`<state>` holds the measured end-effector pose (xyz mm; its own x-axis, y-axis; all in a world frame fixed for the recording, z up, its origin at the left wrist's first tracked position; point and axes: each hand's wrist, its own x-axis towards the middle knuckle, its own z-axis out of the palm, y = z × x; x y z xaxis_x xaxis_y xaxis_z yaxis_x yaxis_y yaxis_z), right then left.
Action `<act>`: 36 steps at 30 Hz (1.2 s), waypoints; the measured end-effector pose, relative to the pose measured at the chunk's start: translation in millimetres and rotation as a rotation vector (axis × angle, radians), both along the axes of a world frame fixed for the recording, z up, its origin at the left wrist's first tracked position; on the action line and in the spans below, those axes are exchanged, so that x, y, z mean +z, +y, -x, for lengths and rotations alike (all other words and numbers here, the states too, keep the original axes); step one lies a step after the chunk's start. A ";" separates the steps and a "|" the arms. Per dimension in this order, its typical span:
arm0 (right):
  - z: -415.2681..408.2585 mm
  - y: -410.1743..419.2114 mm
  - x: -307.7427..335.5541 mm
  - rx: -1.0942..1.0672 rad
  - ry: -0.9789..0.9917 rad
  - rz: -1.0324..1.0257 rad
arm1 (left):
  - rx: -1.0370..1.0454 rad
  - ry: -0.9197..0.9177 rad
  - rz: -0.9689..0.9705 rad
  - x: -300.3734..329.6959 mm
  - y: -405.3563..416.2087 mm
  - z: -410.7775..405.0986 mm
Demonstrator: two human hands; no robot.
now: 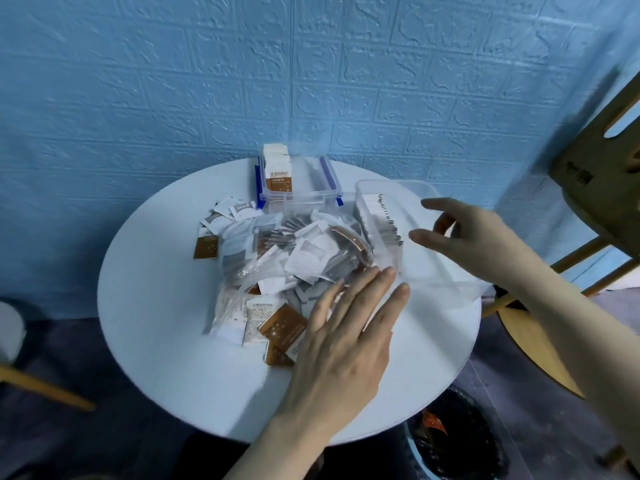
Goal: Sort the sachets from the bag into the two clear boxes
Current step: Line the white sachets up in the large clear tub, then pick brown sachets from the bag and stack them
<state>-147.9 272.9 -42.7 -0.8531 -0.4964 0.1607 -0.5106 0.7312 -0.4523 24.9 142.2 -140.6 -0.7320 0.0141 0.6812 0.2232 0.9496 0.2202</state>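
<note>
Sachets (304,252), small flat brown-and-white paper packets, sit heaped in a crumpled clear plastic bag (242,271) mid-way across the round white counter (156,323); a few lie loose just left of the bag. Behind the bag: clear box with blue latches (299,188), some sachets stood upright inside. Right of the bag: plain clear box (415,216), a row filed along its left wall. Left hand (346,341) flat, fingers straight, resting on the bag's near-right edge, holding nothing. Right hand (474,237) open, fingers loosely spread over the plain box, also holding nothing. Sachets look light, thin, slippery; pinch each by its edge. The bag is limp, so pin it down.
</note>
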 end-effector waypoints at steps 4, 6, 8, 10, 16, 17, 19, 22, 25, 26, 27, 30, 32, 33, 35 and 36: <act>-80.0 20.0 -8.6 0.088 0.238 0.198 | 0.189 0.119 -0.099 -13.6 -40.7 -39.1; -114.0 16.8 -27.2 0.123 0.203 0.226 | 0.294 0.112 -0.141 -19.3 -60.3 -54.4; -137.1 5.0 -49.5 0.139 0.091 0.230 | 0.323 0.044 -0.137 -23.5 -73.7 -63.8; -150.6 -11.3 -69.4 0.151 0.001 0.207 | 0.305 -0.051 -0.081 -27.7 -79.5 -68.1; -160.7 -50.5 -93.1 0.136 -0.066 0.135 | 0.286 -0.234 0.024 -34.2 -79.6 -69.1; -160.6 -54.6 -94.0 0.138 -0.052 0.100 | 0.277 -0.224 0.016 -34.6 -80.3 -69.3; -160.5 -60.7 -95.1 0.145 -0.024 0.017 | 0.263 -0.196 -0.007 -34.8 -81.3 -69.7; -159.2 -63.1 -97.1 0.151 -0.021 -0.027 | 0.250 -0.176 -0.033 -34.0 -81.0 -70.8; -157.7 -60.1 -96.3 0.112 -0.091 0.028 | 0.241 -0.162 -0.046 -34.8 -80.8 -73.2; -157.8 -59.5 -95.6 0.101 -0.106 0.038 | 0.242 -0.152 -0.048 -34.9 -80.4 -73.9; -158.3 -59.2 -94.9 0.097 -0.110 0.041 | 0.241 -0.139 -0.054 -34.6 -79.8 -74.5; -160.0 -60.7 -94.6 0.085 -0.106 0.060 | 0.229 -0.099 -0.089 -31.2 -77.5 -75.1; -162.4 -61.4 -96.1 0.078 -0.097 0.112 | 0.233 -0.098 -0.099 -28.6 -75.0 -74.7; -163.8 -60.8 -97.5 0.080 -0.081 0.143 | 0.239 -0.109 -0.099 -27.3 -73.7 -74.2; -165.7 -59.6 -100.2 0.093 -0.030 0.196 | 0.243 -0.141 -0.094 -23.4 -71.1 -72.9; -166.1 -58.9 -101.7 0.103 -0.009 0.223 | 0.239 -0.161 -0.095 -20.5 -69.5 -72.2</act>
